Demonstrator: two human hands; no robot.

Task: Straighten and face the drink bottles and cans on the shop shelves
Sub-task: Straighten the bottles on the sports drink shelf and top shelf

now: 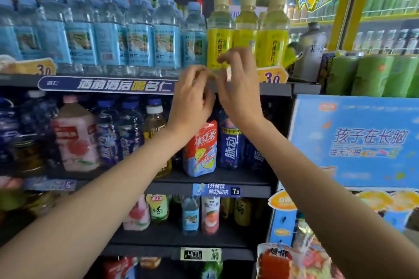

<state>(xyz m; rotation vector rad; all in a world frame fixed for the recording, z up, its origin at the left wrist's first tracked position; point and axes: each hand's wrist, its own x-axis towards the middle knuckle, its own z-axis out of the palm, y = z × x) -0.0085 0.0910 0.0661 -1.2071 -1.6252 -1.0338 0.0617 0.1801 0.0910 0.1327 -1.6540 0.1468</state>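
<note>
Your left hand, right hand: bare, no gloves, rings or watch; forearms unsleeved.

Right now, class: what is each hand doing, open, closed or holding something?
Left hand: raised at the shelf edge, fingers curled; any hold cannot be told.
Right hand: blurred before the yellow bottles; cannot be told.
</note>
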